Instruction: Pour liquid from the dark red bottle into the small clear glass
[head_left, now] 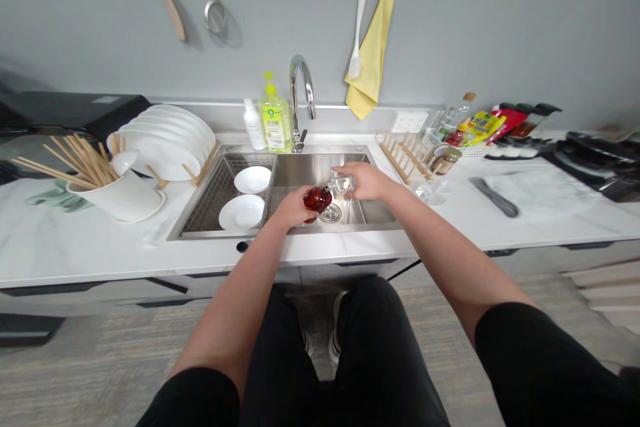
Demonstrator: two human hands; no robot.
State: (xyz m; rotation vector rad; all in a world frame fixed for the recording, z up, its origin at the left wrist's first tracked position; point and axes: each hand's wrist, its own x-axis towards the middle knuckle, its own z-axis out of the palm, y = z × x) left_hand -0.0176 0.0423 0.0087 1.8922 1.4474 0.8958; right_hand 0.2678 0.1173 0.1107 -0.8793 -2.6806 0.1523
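My left hand [294,205] is wrapped round a dark red-amber bottle [317,200], which is tilted with its neck to the right. In my right hand [366,180] is a small clear glass container [343,185], its near side facing the bottle. The bottle's neck meets or nearly meets the glass; I cannot tell whether they touch. Both are held over the right basin of the steel sink [380,213], above the round drain [331,213]. What is inside the clear glass is too small to make out.
Two white bowls [253,179] sit in the left basin's wire rack. Behind stand the faucet [295,97], a green soap bottle [275,121] and a white bottle [254,125]. White plates [170,140] and a chopstick holder [120,197] are left; a wooden rack [406,159] and jar [447,160] right.
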